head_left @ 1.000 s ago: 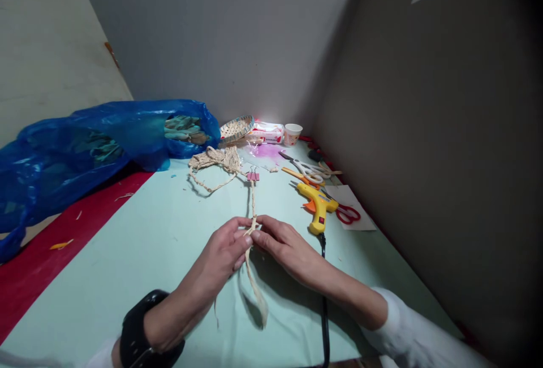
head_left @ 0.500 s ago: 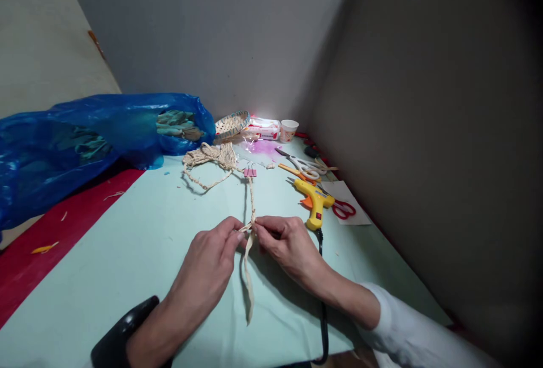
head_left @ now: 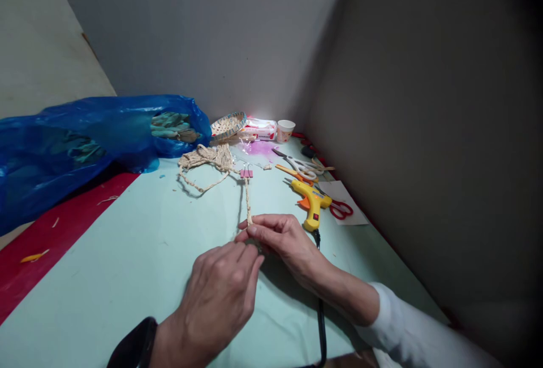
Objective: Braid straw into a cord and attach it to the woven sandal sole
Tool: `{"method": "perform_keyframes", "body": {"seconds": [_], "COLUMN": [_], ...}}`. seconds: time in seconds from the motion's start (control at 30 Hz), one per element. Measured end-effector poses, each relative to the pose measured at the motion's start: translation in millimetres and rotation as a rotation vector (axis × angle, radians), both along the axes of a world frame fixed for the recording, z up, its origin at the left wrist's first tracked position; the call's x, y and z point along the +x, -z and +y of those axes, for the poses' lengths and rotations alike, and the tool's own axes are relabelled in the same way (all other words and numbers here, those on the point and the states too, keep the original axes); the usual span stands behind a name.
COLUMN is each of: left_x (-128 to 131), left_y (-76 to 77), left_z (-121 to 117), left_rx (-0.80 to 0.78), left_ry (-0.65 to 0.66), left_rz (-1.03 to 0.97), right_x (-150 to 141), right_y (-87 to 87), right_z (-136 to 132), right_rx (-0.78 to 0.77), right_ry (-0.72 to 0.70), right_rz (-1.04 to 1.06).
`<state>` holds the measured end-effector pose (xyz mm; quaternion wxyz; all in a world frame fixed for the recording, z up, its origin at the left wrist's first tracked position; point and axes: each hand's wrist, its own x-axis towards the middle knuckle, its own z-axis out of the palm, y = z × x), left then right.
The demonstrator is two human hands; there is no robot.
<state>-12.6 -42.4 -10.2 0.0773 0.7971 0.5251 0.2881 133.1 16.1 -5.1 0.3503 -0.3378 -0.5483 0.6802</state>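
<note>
We see one blue bag [head_left: 102, 136], our left hand [head_left: 223, 289], fingers curled, their grip hidden, one braided cord [head_left: 248, 201] below one pink binder clip [head_left: 246, 174], our right hand's [head_left: 249, 226] fingers pinching it, and one glue gun [head_left: 313, 201].

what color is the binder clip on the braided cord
The binder clip is pink, with thin metal handles; the head view shows it.
</note>
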Motion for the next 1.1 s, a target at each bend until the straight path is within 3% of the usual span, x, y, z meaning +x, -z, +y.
{"method": "perform_keyframes", "body": {"seconds": [0.07, 0.13, 0.2, 0.33, 0.43, 0.6, 0.73, 0.93, 1.1], "left_x": [-4, -9, -12, -8, -3, -7, -16, -19, -21], "left_y": [-6.4, -12.8, -16.2, -13.2, -9.5, -7.5, -5.2, 1.6, 5.5], "left_z": [1, 6, 14, 26, 26, 26, 29, 26, 26], "left_rx": [0.033, 0.009, -0.177, -0.758, -0.964, -0.961, -1.019, -0.998, -0.984], "left_ry": [-0.027, -0.175, -0.259, 0.039, 0.069, 0.085, 0.122, 0.092, 0.092], "left_rz": [-0.096, -0.285, -0.487, -0.912, -1.157, -1.199, -1.225, -1.292, -1.21], "right_x": [0, 1, 2, 1, 0, 1, 3, 1, 2], "right_y": [-1.8, -3.2, -3.3, -0.5, -0.3, -6.3, -9.6, -7.9, -3.7], "right_z": [-1, -3, -3, -3, -3, -3, -6, -8, -6], "right_rx": [-0.011, 0.007, 0.024, 0.014, -0.039, -0.153, -0.162, -0.032, 0.126], "right_ry": [0.013, 0.0, -0.032, -0.128, -0.133, -0.197, -0.144, -0.138, -0.124], "right_rz": [-0.013, -0.051, -0.064, 0.059, 0.1, 0.129, 0.075, 0.01, -0.098]}}
